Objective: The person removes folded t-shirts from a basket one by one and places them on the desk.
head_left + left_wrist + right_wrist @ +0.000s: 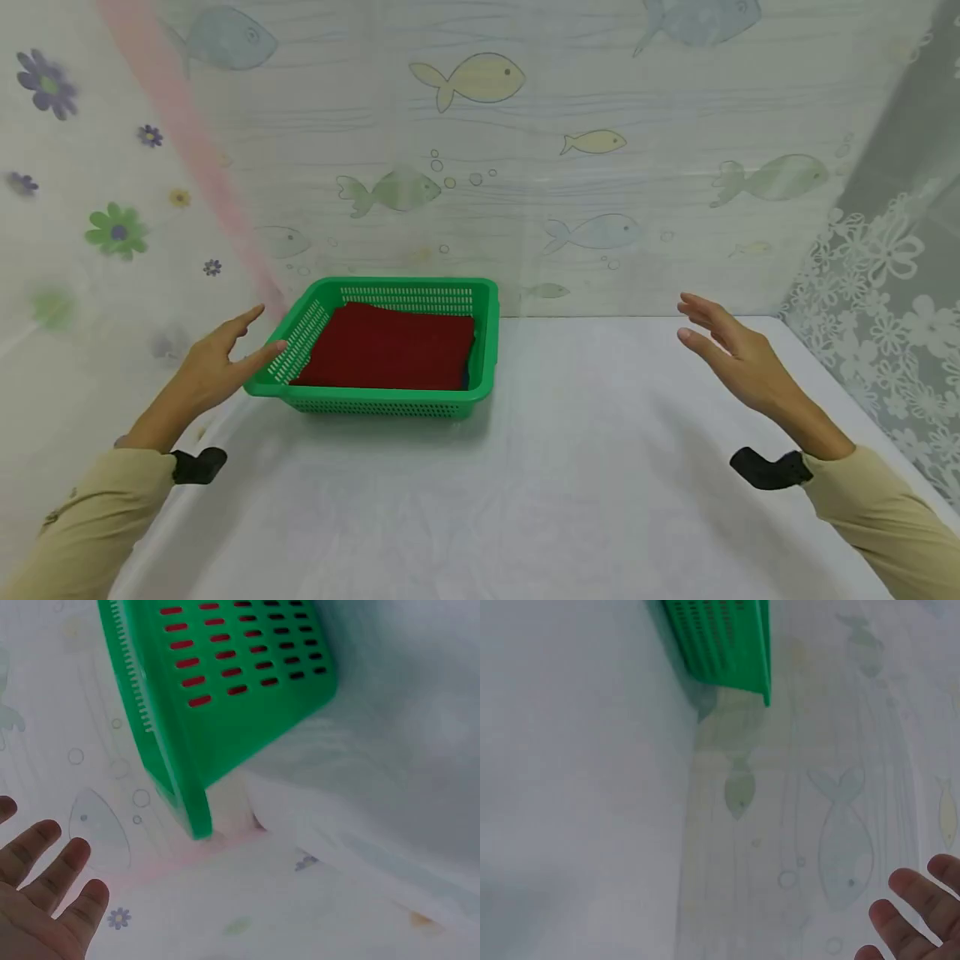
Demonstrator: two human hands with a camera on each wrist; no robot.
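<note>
Tan sleeves (97,525) lie nearest; we hold left hand (216,364) spread beside the basket (382,395), right hand (742,365) spread well right; a light touch should keep its red cloth (390,350) flat.

No legible txt, labels, brands, nos or signs in any cam view.

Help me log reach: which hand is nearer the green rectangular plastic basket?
Left. The left hand hovers beside the left end of the basket; the right hand hovers much farther off, to its right.
</note>
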